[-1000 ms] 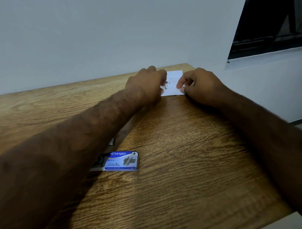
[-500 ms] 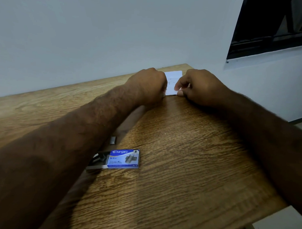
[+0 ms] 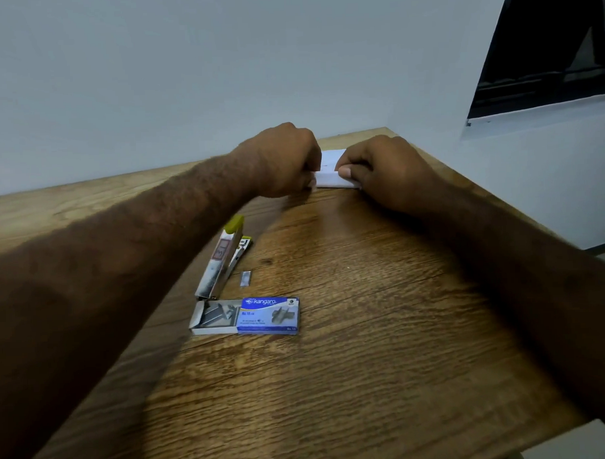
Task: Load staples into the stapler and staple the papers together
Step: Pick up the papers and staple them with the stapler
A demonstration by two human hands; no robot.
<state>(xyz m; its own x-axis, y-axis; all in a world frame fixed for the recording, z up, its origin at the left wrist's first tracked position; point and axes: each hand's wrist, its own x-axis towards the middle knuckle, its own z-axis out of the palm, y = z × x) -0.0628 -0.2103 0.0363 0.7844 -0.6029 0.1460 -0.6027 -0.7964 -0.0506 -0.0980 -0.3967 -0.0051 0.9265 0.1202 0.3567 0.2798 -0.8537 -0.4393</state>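
Note:
White papers (image 3: 330, 171) lie at the far corner of the wooden table (image 3: 366, 330). My left hand (image 3: 285, 161) grips their left edge and my right hand (image 3: 385, 171) pinches their right edge, thumb on top. A metal stapler (image 3: 221, 258) with a yellow tip lies open on the table below my left forearm. A short strip of staples (image 3: 246, 278) lies loose beside it. The blue staple box (image 3: 249, 315) sits slid half open, with staples showing in its tray.
A pale wall runs behind the table and along its right side. A dark window (image 3: 545, 49) sits at the upper right. The table's right edge drops off to the floor near my right forearm.
The view has shifted, so the stapler and loose staple strip have come out from under my left forearm. Both hands stay on the papers, now closer together on their edges.

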